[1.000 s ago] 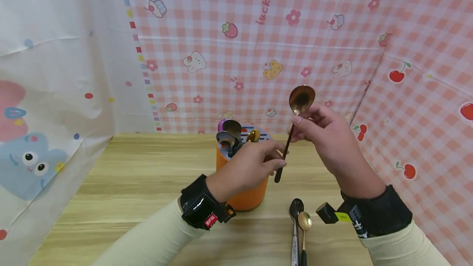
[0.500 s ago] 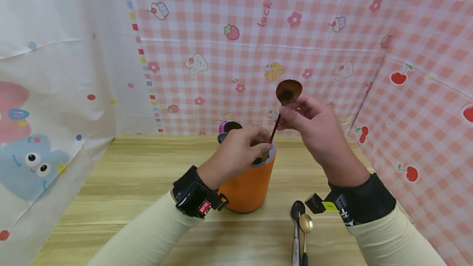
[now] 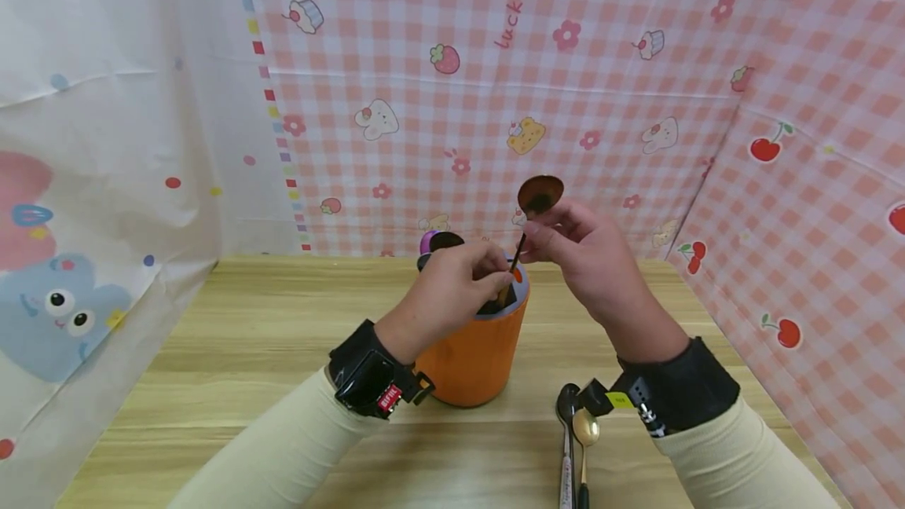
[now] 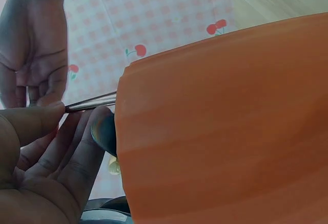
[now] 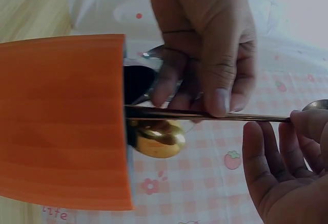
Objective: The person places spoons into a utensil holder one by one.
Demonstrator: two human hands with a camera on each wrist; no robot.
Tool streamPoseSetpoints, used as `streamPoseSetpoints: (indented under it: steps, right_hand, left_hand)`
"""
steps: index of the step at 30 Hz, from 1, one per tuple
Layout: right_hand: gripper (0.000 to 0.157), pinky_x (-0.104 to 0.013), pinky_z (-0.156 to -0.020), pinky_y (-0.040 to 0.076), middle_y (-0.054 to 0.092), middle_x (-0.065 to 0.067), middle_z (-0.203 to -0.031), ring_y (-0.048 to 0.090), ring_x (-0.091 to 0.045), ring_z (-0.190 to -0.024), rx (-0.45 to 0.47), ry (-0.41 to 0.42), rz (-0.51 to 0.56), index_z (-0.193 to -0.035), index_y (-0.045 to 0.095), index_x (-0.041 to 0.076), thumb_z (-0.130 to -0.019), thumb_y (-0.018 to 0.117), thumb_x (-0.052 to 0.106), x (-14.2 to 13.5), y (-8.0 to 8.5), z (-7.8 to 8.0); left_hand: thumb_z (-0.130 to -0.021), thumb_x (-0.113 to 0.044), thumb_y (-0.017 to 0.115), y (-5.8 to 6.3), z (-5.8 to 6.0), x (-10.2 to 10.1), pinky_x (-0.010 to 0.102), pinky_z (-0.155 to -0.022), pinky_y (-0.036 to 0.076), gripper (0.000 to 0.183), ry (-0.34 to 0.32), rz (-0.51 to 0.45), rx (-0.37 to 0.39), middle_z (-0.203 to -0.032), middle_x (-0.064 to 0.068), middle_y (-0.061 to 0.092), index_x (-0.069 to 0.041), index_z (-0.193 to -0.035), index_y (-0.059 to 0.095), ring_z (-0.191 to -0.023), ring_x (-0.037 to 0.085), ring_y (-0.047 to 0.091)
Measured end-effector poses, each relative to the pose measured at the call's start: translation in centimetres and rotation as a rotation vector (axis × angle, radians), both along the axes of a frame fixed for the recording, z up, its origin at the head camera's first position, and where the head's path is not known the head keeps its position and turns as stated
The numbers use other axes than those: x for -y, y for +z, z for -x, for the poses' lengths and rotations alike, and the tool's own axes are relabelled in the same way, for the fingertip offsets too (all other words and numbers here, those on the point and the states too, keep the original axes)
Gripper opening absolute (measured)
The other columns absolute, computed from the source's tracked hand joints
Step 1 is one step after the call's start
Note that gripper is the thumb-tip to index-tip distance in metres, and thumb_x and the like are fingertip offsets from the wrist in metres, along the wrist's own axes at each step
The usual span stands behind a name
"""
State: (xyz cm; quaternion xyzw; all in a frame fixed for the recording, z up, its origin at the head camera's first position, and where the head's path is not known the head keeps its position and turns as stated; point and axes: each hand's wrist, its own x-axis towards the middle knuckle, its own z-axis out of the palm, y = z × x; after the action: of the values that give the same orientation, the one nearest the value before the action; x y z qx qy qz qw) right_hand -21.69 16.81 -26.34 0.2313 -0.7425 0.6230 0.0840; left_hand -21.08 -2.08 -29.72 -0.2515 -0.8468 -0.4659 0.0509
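Note:
A dark coppery spoon (image 3: 541, 195) stands bowl up over the orange utensil holder (image 3: 467, 364), its handle end inside the holder's mouth. My right hand (image 3: 594, 265) pinches it just below the bowl. Lower on the handle (image 5: 179, 114), close to the holder's rim, my left hand (image 3: 452, 285) grips it between thumb and fingers. In the right wrist view a gold spoon (image 5: 161, 139) pokes out of the holder beside that handle. A purple-edged utensil (image 3: 428, 242) and a black one (image 3: 447, 240) show behind my left hand, which hides part of the rim.
On the wooden table (image 3: 283, 383), right of the holder, lie a dark-bowled spoon (image 3: 568, 403) and a gold spoon (image 3: 585, 427), side by side, handles toward me. A pink checked cloth (image 3: 424, 155) hangs behind and on the right, a white one (image 3: 141, 140) on the left.
Both hands have carried the spoon leftward over the holder, from in front of it. Its handle end has gone down into the mouth, and over the last half second the bowl has sunk lower.

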Motion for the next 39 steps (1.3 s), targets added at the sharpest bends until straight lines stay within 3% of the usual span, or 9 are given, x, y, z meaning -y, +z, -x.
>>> streamPoseSetpoints:
  steps: [4,10,14,20,29,39]
  right_hand:
    - [0.02,-0.033,-0.076,0.057,0.062,-0.013,-0.091,0.064,-0.026,-0.084,0.01,-0.056,-0.131,-0.102,0.061,-0.002,-0.096,0.065,0.016,0.0,-0.7,0.2]
    - [0.025,-0.031,-0.073,0.055,0.059,-0.013,-0.094,0.061,-0.028,-0.085,0.081,-0.088,-0.268,-0.119,0.062,0.005,-0.097,0.064,0.017,-0.3,-1.6,0.4]
    - [0.026,-0.031,-0.072,0.054,0.057,-0.013,-0.097,0.06,-0.028,-0.084,0.107,-0.112,-0.284,-0.122,0.06,0.008,-0.097,0.063,0.016,-0.7,-2.0,0.3]
    - [0.025,-0.041,-0.077,0.055,0.062,-0.016,-0.099,0.062,-0.034,-0.089,0.142,-0.111,-0.292,-0.119,0.061,0.006,-0.097,0.062,0.017,-1.6,-2.9,-0.4]
    - [0.021,-0.037,-0.077,0.055,0.064,-0.015,-0.103,0.063,-0.028,-0.089,0.178,-0.099,-0.327,-0.114,0.062,0.004,-0.098,0.061,0.017,-3.1,-4.6,-2.2]
    - [0.02,-0.039,-0.074,0.054,0.065,-0.014,-0.1,0.062,-0.028,-0.086,0.218,-0.121,-0.358,-0.11,0.064,0.008,-0.096,0.065,0.022,-5.2,-7.3,-4.0]
  left_hand:
    - [-0.095,-0.017,0.066,-0.2,0.0,0.0,0.028,-0.064,0.053,0.006,-0.003,-0.024,-0.017,-0.083,-0.001,0.067,-0.018,-0.091,0.062,-0.076,0.011,0.062]
    - [-0.094,-0.017,0.067,-0.4,-0.1,-0.2,0.027,-0.066,0.054,0.005,-0.023,-0.035,-0.047,-0.086,-0.001,0.068,-0.016,-0.091,0.064,-0.078,0.01,0.063]
    - [-0.094,-0.017,0.068,-0.4,-0.3,-0.5,0.027,-0.068,0.054,0.004,-0.035,-0.025,-0.048,-0.089,-0.002,0.068,-0.015,-0.092,0.064,-0.08,0.008,0.064]
    - [-0.094,-0.016,0.068,-0.6,-0.8,-1.0,0.028,-0.07,0.053,0.004,-0.091,-0.037,-0.045,-0.089,-0.001,0.069,-0.015,-0.095,0.065,-0.08,0.008,0.062]
    - [-0.095,-0.021,0.066,-0.9,-1.8,-2.3,0.025,-0.077,0.052,0.01,-0.166,0.015,-0.035,-0.093,-0.005,0.069,-0.016,-0.104,0.07,-0.085,0.005,0.062]
    - [-0.095,-0.024,0.066,-2.7,-2.4,-3.7,0.02,-0.07,0.051,0.012,-0.22,0.11,-0.015,-0.087,-0.006,0.069,-0.014,-0.102,0.068,-0.081,0.002,0.06]
